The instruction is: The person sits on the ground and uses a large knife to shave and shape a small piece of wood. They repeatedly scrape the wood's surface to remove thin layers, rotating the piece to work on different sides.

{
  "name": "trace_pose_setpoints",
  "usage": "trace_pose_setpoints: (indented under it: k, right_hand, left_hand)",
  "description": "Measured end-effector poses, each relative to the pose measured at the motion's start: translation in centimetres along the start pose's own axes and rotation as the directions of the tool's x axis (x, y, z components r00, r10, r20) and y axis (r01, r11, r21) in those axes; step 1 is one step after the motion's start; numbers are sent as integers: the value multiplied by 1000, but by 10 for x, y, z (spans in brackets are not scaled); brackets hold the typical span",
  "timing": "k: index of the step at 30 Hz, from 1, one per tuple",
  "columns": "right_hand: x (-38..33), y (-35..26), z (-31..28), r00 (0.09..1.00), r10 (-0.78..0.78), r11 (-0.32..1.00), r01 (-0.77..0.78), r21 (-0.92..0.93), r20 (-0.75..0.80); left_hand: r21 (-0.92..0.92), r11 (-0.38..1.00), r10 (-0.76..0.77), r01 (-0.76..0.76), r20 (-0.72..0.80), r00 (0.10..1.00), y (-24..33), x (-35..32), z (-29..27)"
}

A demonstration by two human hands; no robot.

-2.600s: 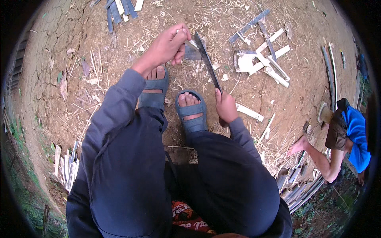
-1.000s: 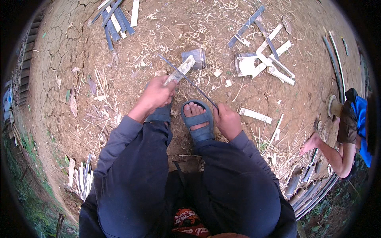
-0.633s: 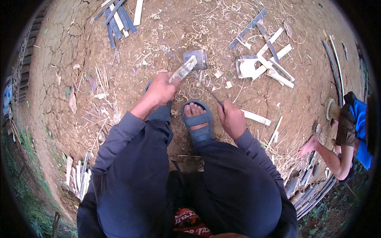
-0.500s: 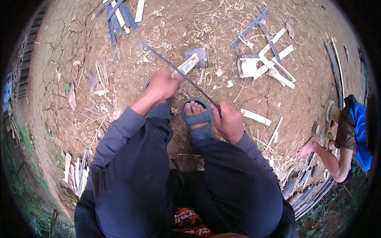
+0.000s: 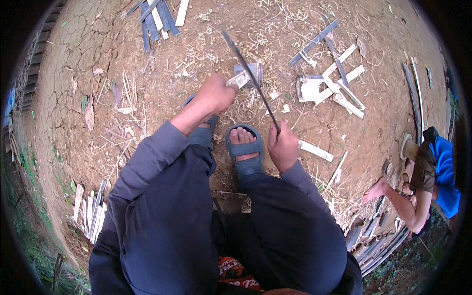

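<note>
My left hand (image 5: 215, 93) is closed around a short, pale split bamboo strip (image 5: 239, 79). The strip's far end lies over or against a short dark bamboo block (image 5: 258, 73) on the ground. In my right hand (image 5: 284, 149) is the handle of a long, thin-bladed knife (image 5: 262, 96). Its blade slants up and to the left, passing above the block and just right of the strip; whether it touches the strip I cannot tell. Below my hands are my feet in grey sandals (image 5: 244, 150).
Dark and pale bamboo strips (image 5: 161, 19) lie at the far left. More pieces are heaped (image 5: 339, 88) at the right, beside a split bamboo section (image 5: 309, 90). Curly shavings litter the soil. A person in blue (image 5: 444, 167) sits at the right edge, one bare foot outstretched.
The knife has swung to a steeper angle, its tip moving right and farther away. My left hand has shifted right with the strip, and my right hand has moved slightly right.
</note>
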State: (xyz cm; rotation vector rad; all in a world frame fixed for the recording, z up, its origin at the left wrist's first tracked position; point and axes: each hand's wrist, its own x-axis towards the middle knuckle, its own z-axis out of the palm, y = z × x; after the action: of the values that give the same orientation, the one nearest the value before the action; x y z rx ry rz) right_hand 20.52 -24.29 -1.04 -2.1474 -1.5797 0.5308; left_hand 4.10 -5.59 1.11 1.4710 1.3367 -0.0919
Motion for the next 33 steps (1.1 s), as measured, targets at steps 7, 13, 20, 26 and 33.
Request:
trace_pose_setpoints:
  k: [7,13,20,26,33]
  right_hand:
    - [-3,23,8,995,71,997,-68,-46,68]
    - [-7,11,5,992,31,995,-19,99,-124]
    - [-11,18,8,986,142,989,-139,-46,82]
    - [-13,33,17,992,116,993,-114,-36,50]
    - [-14,50,19,969,169,982,-150,-113,180]
  left_hand:
    - [39,999,20,-20,4,1000,15,7,-4]
    - [184,973,143,-139,-10,990,10,5,-3]
    - [289,939,204,-186,-34,978,0,4,4]
    - [137,987,86,-83,-13,996,9,8,0]
    - [89,994,76,-71,-53,996,5,4,-3]
